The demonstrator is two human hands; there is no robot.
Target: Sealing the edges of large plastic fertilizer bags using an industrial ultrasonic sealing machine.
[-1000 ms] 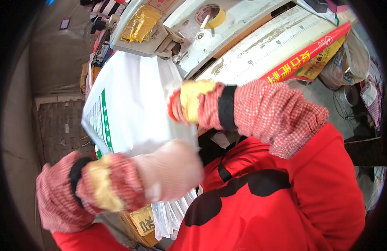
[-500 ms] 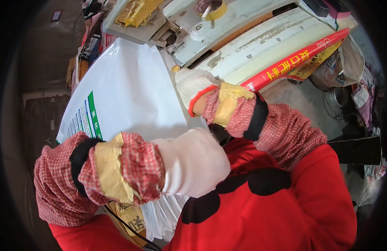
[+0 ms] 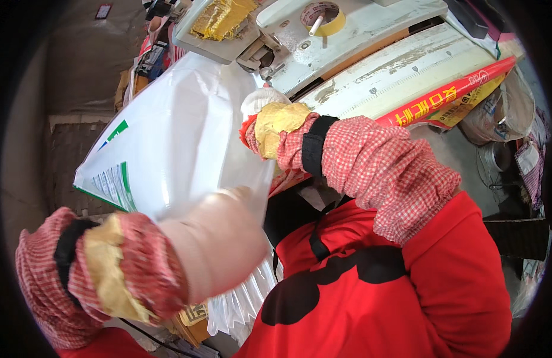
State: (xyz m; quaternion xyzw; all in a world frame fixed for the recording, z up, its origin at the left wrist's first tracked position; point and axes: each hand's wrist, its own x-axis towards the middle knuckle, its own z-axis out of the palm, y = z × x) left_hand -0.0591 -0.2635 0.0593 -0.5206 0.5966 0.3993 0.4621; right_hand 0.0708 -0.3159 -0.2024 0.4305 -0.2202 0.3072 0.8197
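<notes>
A large white plastic sack point(image 3: 168, 131) with green and blue print spreads out in front of me, its surface creased. At its upper right edge, beside the pale machine point(image 3: 359, 36), my right hand point(image 3: 263, 102) in a white knit glove with a red cuff is closed on the sack; most of its fingers are hidden. My left hand point(image 3: 225, 238), also in a white glove, is over the sack's near edge. Motion smears it, and its fingers cannot be made out. Both forearms wear red checked sleeves with yellow tape and black bands.
A tape roll point(image 3: 323, 19) holding a thin white stick lies on the machine. Along the machine's near side runs a red and yellow printed sack point(image 3: 434, 102). Clear plastic point(image 3: 243, 304) hangs beside my body. A bulging bag point(image 3: 502, 107) stands at the right.
My left hand has moved left and slightly down, and my right hand slightly left and up. The white sack has shifted and creased, with its printed lower corner now folded.
</notes>
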